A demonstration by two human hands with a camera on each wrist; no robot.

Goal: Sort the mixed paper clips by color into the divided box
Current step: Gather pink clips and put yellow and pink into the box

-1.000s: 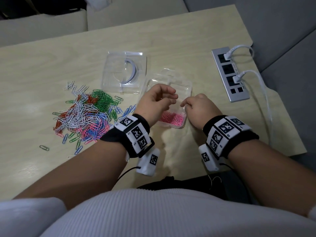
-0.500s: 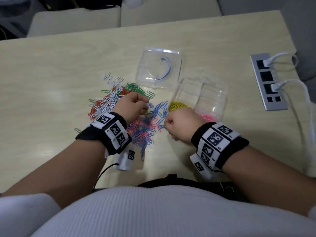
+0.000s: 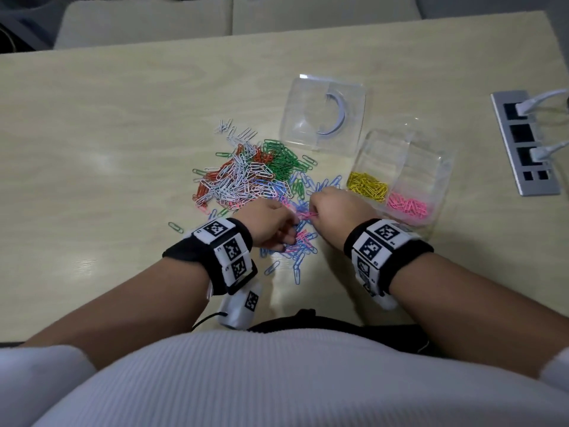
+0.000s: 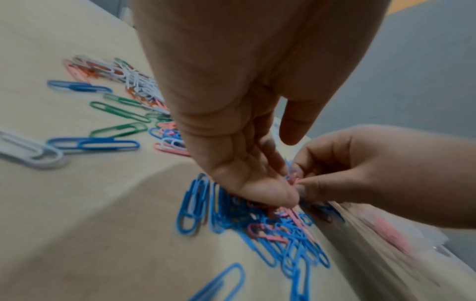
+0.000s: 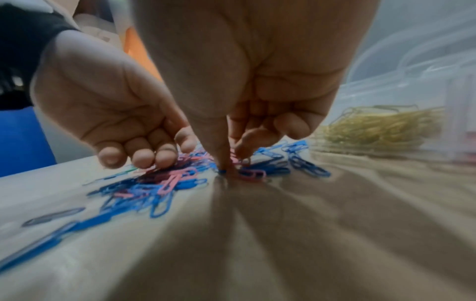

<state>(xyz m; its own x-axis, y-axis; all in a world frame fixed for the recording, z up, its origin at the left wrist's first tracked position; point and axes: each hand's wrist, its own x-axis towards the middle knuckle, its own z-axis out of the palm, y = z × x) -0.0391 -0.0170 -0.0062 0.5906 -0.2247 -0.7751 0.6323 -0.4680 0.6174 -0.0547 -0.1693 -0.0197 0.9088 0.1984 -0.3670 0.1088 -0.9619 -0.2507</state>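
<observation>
A pile of mixed paper clips (image 3: 243, 183) in white, red, green, blue and pink lies mid-table. To its right stands the clear divided box (image 3: 443, 167), with yellow clips (image 3: 366, 184) in one compartment and pink clips (image 3: 406, 207) in the one beside it. Both hands work the blue and pink clips (image 3: 303, 241) at the pile's near right edge. My left hand (image 3: 274, 224) curls down into them, thumb against fingers (image 4: 268, 189). My right hand (image 3: 331, 208) pinches a pink clip (image 5: 253, 174) between thumb and forefinger. The two hands almost touch.
The box's clear lid (image 3: 323, 115) lies behind the pile. A silver power strip (image 3: 523, 143) with white plugs and cables sits at the far right. A stray green clip (image 3: 175, 227) lies left of my left wrist. Grey cushions run along the table's far edge.
A second ago both hands were over the box's pink compartment. They have since come back to the pile and drawn together over the blue and pink clips.
</observation>
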